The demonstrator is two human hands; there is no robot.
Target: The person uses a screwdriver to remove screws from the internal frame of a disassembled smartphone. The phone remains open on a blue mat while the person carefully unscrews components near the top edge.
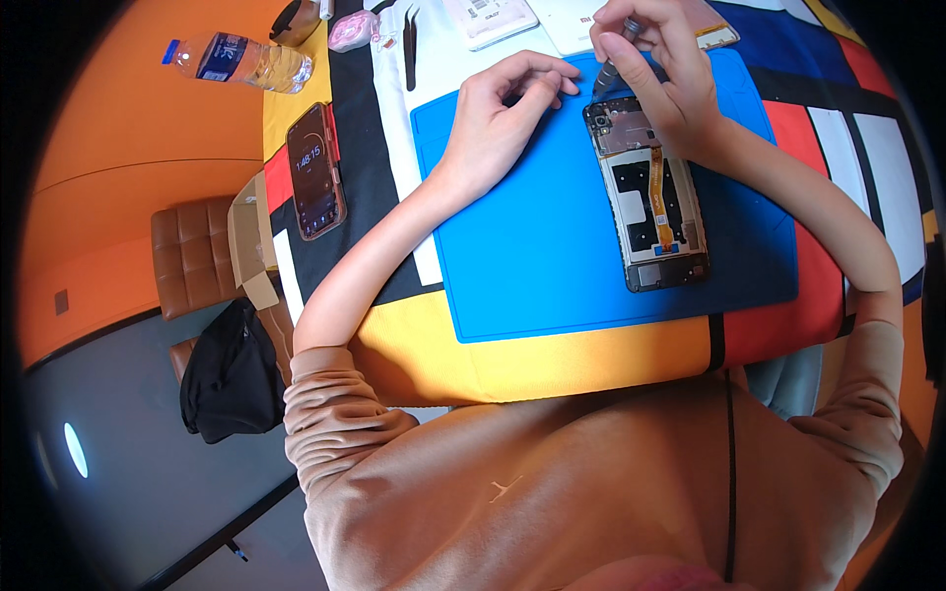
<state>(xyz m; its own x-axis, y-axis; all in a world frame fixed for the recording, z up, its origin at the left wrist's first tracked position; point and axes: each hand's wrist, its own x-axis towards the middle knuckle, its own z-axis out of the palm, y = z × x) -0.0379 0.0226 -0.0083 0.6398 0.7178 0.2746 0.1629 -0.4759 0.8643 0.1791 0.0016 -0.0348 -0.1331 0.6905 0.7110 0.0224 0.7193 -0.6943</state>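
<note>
On a blue work mat (532,246) lies a smartphone with its back cover off (641,202), its inner frame, dark panels and an orange ribbon cable exposed. My right hand (675,89) grips a grey screwdriver (608,73) between thumb and fingers, above the phone's upper end. The tool slants down so that its tip is at the phone's upper left corner; contact cannot be made out. My left hand (503,123) rests on the mat left of the phone, fingers curled in toward the thumb, with nothing visible in them.
Black tweezers (410,49) lie at the far left beside a pink-and-white small item (353,32). Further left are a phone showing a clock (316,172) and a water bottle (241,62) on its side. White boxes (490,18) stand behind the mat.
</note>
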